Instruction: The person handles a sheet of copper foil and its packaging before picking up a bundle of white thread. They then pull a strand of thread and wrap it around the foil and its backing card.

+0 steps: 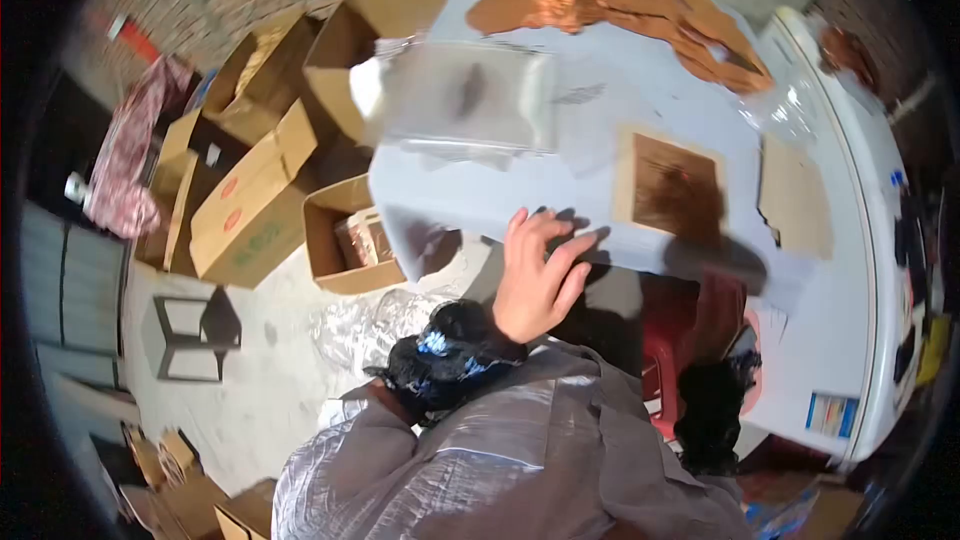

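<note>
My left hand (pixel 540 275) is over the near edge of the pale table (pixel 585 180), its fingers spread and nothing in them. To the right, my right hand (pixel 720 305) lies in deep shadow by the same edge, and its fingers cannot be made out. Just beyond the hands, a brown square panel (pixel 672 183) with a lighter border lies flat on the table. A stack of clear plastic bags (pixel 480 95) rests farther back on the left. Flat brown cut-out pieces (pixel 640 12) spread along the far edge.
A cardboard sheet (pixel 795 195) and crumpled clear plastic (pixel 790 108) lie at the right of the table. Open cardboard boxes (pixel 255 200) stand on the left, near a dark stool (pixel 195 340). A red plastic seat (pixel 662 355) is under the table's near side.
</note>
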A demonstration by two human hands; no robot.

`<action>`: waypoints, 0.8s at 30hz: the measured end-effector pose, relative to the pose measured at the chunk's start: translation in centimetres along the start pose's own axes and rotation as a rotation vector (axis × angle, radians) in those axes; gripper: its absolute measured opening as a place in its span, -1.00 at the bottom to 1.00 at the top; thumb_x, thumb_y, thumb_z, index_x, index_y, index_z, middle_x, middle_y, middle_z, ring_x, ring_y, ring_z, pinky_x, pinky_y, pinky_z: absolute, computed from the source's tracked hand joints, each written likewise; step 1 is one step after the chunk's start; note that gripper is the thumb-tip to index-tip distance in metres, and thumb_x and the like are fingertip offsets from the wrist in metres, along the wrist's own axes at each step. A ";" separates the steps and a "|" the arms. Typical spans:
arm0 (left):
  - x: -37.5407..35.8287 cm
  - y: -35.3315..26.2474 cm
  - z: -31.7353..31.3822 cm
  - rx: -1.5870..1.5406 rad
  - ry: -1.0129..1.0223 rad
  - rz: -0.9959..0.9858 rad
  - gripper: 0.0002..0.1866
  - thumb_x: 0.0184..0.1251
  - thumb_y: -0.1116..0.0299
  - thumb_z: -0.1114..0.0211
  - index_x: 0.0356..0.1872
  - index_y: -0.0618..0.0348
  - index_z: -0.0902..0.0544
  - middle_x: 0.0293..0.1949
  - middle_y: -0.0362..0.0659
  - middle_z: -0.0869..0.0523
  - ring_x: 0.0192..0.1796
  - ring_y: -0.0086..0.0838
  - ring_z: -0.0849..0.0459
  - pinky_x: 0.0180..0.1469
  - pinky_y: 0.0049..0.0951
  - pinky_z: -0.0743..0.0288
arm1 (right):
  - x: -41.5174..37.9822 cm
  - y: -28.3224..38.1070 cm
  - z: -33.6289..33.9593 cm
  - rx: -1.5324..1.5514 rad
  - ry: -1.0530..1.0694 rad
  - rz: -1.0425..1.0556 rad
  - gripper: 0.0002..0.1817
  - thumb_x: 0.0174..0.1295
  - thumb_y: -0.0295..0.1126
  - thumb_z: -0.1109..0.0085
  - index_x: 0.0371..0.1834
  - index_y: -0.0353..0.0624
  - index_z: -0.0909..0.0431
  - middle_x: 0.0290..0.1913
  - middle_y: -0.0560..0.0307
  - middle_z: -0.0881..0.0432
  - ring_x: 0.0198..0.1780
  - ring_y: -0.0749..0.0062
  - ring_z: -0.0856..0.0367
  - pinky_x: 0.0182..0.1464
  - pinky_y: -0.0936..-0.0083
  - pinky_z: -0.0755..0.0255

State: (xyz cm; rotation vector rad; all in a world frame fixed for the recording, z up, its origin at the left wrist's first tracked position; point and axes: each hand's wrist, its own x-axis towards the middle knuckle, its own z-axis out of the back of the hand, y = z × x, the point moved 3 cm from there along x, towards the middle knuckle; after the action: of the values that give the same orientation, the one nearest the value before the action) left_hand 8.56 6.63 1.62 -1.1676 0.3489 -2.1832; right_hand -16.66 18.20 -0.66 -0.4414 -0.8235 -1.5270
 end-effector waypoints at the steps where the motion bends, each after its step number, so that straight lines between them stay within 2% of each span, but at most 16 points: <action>1: -1.0 0.7 0.8 0.039 -0.035 0.009 -0.61 0.15 0.38 -0.34 0.06 0.04 -0.62 0.03 -0.03 -0.45 0.24 -0.05 -0.40 0.39 0.12 -0.07 | 0.9 0.9 -0.7 0.106 0.008 0.027 -0.89 0.25 -0.55 -0.11 -0.21 -0.29 -0.59 -0.17 -0.07 -0.67 -0.10 0.14 -0.62 0.00 0.27 -0.45; 3: -3.8 2.0 5.6 0.092 -0.114 0.054 -0.63 0.11 0.44 -0.35 0.01 0.08 -0.63 0.06 -0.02 -0.44 0.27 -0.05 -0.37 0.39 0.13 -0.08 | 2.3 7.0 -1.2 0.296 0.040 0.076 -0.92 0.23 -0.57 -0.10 -0.27 -0.27 -0.58 -0.21 -0.07 -0.67 -0.15 0.13 -0.61 -0.07 0.27 -0.45; 5: -5.5 3.9 8.5 0.194 -0.207 0.154 -0.64 0.10 0.47 -0.35 -0.02 0.09 -0.63 0.06 -0.02 -0.44 0.27 -0.04 -0.36 0.38 0.12 -0.12 | 4.1 9.7 -3.2 0.485 0.091 0.165 -0.91 0.19 -0.61 -0.07 -0.32 -0.25 -0.57 -0.21 -0.04 -0.66 -0.16 0.14 -0.60 -0.10 0.26 -0.45; 8: -7.6 8.6 14.6 0.288 -0.380 0.337 -0.69 0.14 0.54 -0.31 -0.05 0.17 -0.61 0.07 0.01 -0.43 0.27 -0.04 -0.34 0.35 -0.05 -0.19 | 7.1 16.1 -5.2 0.601 0.189 0.224 -0.88 0.16 -0.62 -0.06 -0.31 -0.24 -0.59 -0.23 0.00 -0.64 -0.17 0.13 -0.58 -0.08 0.30 -0.44; 11: -7.6 14.9 18.9 0.348 -0.548 0.491 -0.77 0.28 0.56 -0.20 -0.04 0.23 -0.58 0.04 0.02 -0.45 0.21 -0.13 -0.41 0.26 -0.21 -0.31 | 9.0 19.4 -8.1 0.560 0.301 0.315 -0.85 0.17 -0.62 -0.05 -0.24 -0.23 -0.59 -0.20 0.02 -0.64 -0.15 0.12 -0.58 -0.03 0.32 -0.43; 13: -7.7 22.1 20.3 0.249 -0.592 0.528 -0.75 0.33 0.49 -0.16 0.01 0.25 -0.55 -0.03 0.00 -0.50 0.06 -0.19 -0.49 0.15 -0.28 -0.38 | 10.1 20.7 -9.7 0.491 0.357 0.355 -0.78 0.17 -0.59 -0.08 -0.12 -0.21 -0.56 -0.09 0.04 -0.64 -0.09 0.12 -0.59 0.05 0.28 -0.41; 15: -8.1 30.8 19.3 0.007 -0.679 0.717 -0.78 0.38 0.45 -0.14 0.00 0.27 -0.57 -0.10 -0.03 -0.59 -0.03 -0.31 -0.60 0.07 -0.36 -0.47 | 11.0 21.1 -11.3 0.451 0.395 0.358 -0.74 0.17 -0.58 -0.09 -0.06 -0.21 -0.55 -0.04 0.04 -0.63 -0.06 0.12 -0.60 0.07 0.25 -0.41; 17: -7.8 38.9 16.9 -0.068 -0.545 0.792 -0.79 0.40 0.41 -0.15 -0.03 0.26 -0.59 -0.12 -0.05 -0.67 -0.09 -0.37 -0.67 0.01 -0.40 -0.53 | 11.8 21.0 -13.0 0.470 0.338 0.377 -0.75 0.17 -0.64 -0.03 -0.09 -0.27 -0.56 -0.05 -0.05 -0.63 -0.05 0.06 -0.60 0.08 0.24 -0.44; 18: -7.1 40.2 16.5 -0.047 -0.573 0.795 -0.81 0.39 0.42 -0.15 -0.08 0.27 -0.61 -0.16 -0.06 -0.72 -0.11 -0.36 -0.71 -0.01 -0.40 -0.55 | 12.4 21.2 -13.9 0.457 0.336 0.384 -0.75 0.17 -0.64 -0.04 -0.08 -0.28 -0.55 -0.06 -0.05 -0.63 -0.05 0.05 -0.60 0.08 0.23 -0.44; 21: -5.9 45.1 14.5 -0.215 -0.491 0.862 -0.69 0.36 0.35 -0.26 0.03 0.29 -0.53 -0.06 -0.06 -0.64 0.04 -0.37 -0.59 0.16 -0.43 -0.42 | 14.0 20.5 -16.8 0.404 0.370 0.388 -0.71 0.18 -0.58 -0.09 -0.01 -0.20 -0.52 -0.03 0.01 -0.62 -0.03 0.10 -0.61 0.05 0.20 -0.44; 24: -0.3 53.8 7.1 0.352 -0.373 0.697 -0.34 0.11 0.17 -0.45 0.23 0.14 -0.42 0.07 0.16 -0.53 0.19 -0.08 -0.51 0.26 -0.24 -0.38 | 12.6 19.4 -16.8 0.399 0.371 0.348 -0.69 0.18 -0.51 -0.16 0.02 -0.13 -0.52 -0.03 0.05 -0.63 -0.03 0.16 -0.61 0.03 0.19 -0.44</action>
State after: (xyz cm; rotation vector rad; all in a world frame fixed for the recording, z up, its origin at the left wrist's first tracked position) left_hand 36.27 -33.99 -21.31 -1.0243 0.1621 -1.3288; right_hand 3.63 -1.83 1.60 0.0004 -0.6924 -1.0442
